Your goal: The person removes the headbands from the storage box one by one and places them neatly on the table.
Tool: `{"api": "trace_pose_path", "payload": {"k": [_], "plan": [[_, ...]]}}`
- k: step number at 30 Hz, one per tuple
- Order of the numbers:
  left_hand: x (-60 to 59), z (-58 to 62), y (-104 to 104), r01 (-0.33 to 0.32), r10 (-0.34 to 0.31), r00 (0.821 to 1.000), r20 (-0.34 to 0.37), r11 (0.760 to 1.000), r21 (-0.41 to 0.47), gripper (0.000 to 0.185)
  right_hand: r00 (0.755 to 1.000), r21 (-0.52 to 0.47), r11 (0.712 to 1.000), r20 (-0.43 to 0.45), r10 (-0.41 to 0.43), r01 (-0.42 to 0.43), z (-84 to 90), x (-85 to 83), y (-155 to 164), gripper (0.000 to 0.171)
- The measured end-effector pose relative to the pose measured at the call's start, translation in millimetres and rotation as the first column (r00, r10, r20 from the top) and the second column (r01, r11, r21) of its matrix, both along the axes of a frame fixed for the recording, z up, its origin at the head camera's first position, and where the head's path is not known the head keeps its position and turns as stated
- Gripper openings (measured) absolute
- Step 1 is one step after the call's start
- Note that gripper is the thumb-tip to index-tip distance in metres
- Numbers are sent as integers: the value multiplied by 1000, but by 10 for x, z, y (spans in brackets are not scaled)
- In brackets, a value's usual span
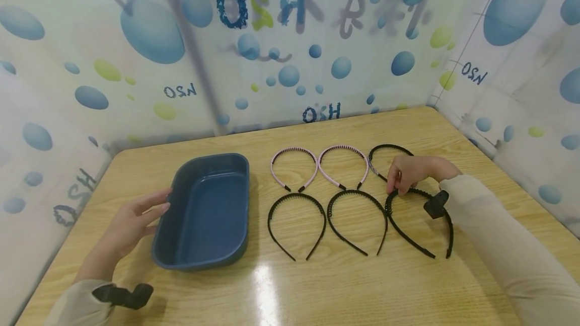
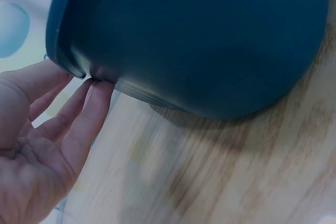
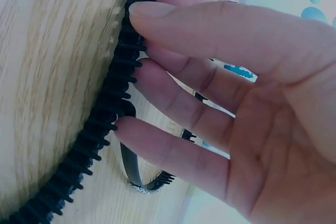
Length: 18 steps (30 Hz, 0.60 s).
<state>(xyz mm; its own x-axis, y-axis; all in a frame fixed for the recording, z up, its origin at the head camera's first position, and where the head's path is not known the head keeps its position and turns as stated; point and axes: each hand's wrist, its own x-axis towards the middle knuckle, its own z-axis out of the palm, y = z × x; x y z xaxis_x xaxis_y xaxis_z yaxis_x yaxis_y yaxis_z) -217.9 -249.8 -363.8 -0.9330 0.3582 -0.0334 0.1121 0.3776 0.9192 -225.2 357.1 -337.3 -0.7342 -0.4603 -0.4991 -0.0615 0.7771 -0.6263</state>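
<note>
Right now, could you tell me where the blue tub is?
In the head view the blue tub sits left of centre on the table, beside the black headband, with the left hand touching its left rim.

Tub (image 1: 204,213) left on the table (image 1: 344,286), six headbands (image 1: 296,225) in two rows to its right

Bright overhead light leaves glare on the wooden table (image 1: 267,286); head view bends at edges; both wrist views are soft, motion-blurred.
</note>
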Motion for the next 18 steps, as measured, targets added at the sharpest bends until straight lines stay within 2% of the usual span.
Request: {"api": "trace_pose_path", "payload": {"k": [6,9,13,18], "plan": [[-11,2,9,8,-8,1000,-1,1000,10,47,1000,-22,1000,1,16,-16,56,25,18,22],[-12,11,6,19,-19,1000,-3,1000,5,46,1000,-17,1000,-29,12,-13,119,38,39,25],[-3,48,-15,45,-45,999,2,999,-22,45,993,-13,1000,-120,-22,21,206,34,78,29],[-39,138,-43,75,-75,997,9,997,-34,47,965,-31,998,-255,-55,48,296,-6,143,34]]}}
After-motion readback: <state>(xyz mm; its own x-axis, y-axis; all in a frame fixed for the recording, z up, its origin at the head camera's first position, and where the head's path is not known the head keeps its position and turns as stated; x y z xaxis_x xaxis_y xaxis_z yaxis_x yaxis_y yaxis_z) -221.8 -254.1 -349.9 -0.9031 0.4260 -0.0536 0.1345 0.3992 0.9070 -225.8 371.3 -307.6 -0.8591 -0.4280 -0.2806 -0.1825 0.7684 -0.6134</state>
